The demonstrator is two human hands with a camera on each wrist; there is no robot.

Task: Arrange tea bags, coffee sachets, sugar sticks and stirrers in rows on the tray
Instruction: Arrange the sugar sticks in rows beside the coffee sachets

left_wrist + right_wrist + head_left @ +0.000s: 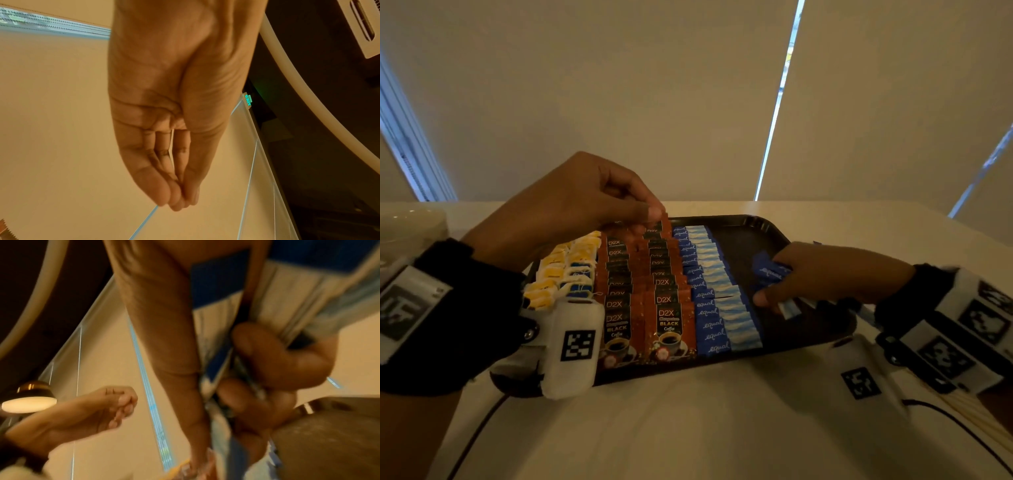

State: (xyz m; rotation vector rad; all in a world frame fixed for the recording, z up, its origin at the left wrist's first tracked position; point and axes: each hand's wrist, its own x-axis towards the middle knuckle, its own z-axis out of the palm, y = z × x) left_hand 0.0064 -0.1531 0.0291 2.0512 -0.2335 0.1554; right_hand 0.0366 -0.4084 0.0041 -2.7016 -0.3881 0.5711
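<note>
While over the tray [784,240], right hand [825,274] around sugar sticks [770,270]; left hand [585,198] fingertips pinched together, contents unclear.

Left hand [585,202] covers the far coffee sachets [654,226] — its pinch unclear; right hand [825,274] hides its blue sugar sticks' [770,270] middles — blurred.

white table [722,428], dark tray [774,233], cables [955,425]

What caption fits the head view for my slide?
Left hand pinches a coffee sachet at the tray's far end; right hand grips blue Equal sugar sticks.
</note>
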